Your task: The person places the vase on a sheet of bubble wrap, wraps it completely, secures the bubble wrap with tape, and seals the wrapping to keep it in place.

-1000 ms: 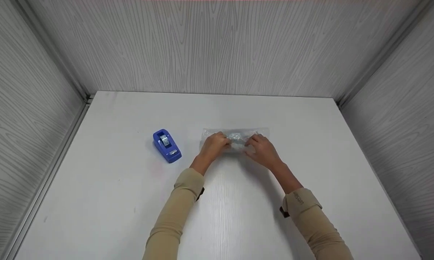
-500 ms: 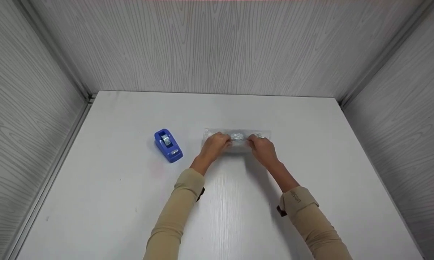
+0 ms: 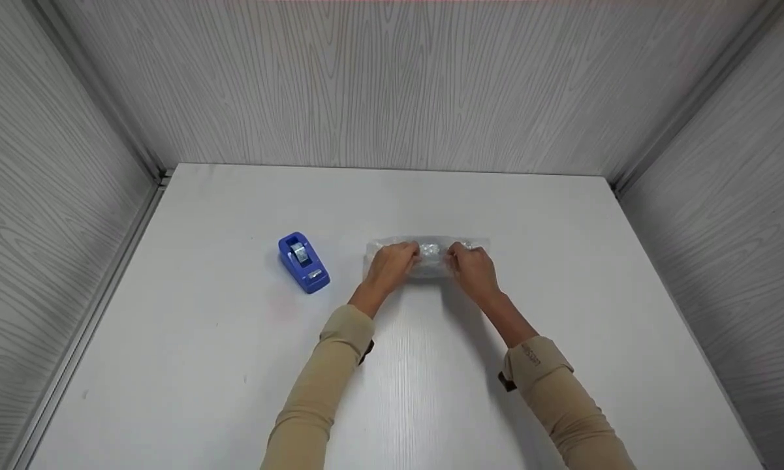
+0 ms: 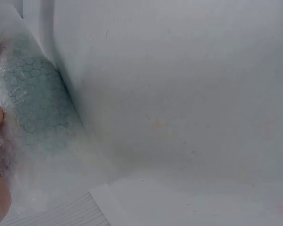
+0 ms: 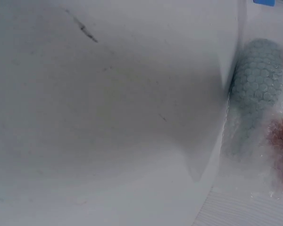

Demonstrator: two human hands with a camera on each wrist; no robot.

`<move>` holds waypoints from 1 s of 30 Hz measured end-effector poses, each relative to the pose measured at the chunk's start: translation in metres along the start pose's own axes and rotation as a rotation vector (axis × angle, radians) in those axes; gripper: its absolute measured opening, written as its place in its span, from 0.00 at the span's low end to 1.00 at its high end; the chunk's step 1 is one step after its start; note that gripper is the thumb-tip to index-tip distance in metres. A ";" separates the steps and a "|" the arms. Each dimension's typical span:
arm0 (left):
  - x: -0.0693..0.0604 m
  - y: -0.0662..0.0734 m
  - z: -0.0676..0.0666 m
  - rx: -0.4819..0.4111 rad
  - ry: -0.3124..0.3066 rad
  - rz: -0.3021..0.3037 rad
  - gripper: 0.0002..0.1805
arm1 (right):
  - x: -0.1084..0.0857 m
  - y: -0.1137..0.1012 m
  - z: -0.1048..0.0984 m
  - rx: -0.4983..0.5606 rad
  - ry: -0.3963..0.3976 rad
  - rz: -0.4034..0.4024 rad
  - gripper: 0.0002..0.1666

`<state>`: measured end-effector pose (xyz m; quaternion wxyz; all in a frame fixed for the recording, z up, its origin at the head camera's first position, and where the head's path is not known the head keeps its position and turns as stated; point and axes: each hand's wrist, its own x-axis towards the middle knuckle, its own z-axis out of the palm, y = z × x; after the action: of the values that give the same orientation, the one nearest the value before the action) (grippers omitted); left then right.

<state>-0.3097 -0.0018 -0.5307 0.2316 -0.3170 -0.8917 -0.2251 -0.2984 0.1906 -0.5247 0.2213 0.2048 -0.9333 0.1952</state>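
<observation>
Grey wood-grain panels (image 3: 392, 85) enclose a flat white table (image 3: 170, 391). Blue plastic tape dispenser (image 3: 305, 267) rests at nine o'clock, likely parked within reach. Left hand (image 3: 390, 266) pinches a clear bubble-wrap roll (image 3: 432, 256), grey-green inside, toward twelve o'clock of table centre; right hand (image 3: 475, 270) pinches its three-o'clock half, presumably stopping it springing open.

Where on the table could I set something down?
Bare: left of the blue tape dispenser, right of the bubble wrap, and behind both, toward the back wall. Crowded: the middle, where left hand and right hand grip the bubble wrap.
</observation>
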 end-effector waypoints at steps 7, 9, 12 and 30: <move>-0.001 0.001 0.002 0.067 0.023 0.060 0.06 | -0.002 0.001 0.002 -0.019 -0.022 -0.034 0.04; -0.001 0.001 0.002 0.065 0.022 0.057 0.06 | -0.002 0.002 0.002 -0.030 -0.031 -0.040 0.05; 0.001 0.003 0.000 0.038 -0.019 0.011 0.06 | -0.002 0.002 0.001 -0.037 -0.044 -0.040 0.05; 0.030 0.021 -0.018 -0.154 -0.443 -0.499 0.14 | -0.001 0.009 -0.014 -0.028 -0.185 0.058 0.11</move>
<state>-0.3110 0.0168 -0.4942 -0.0543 -0.1466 -0.9509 -0.2671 -0.2973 0.2049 -0.5159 0.1314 0.1916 -0.9579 0.1685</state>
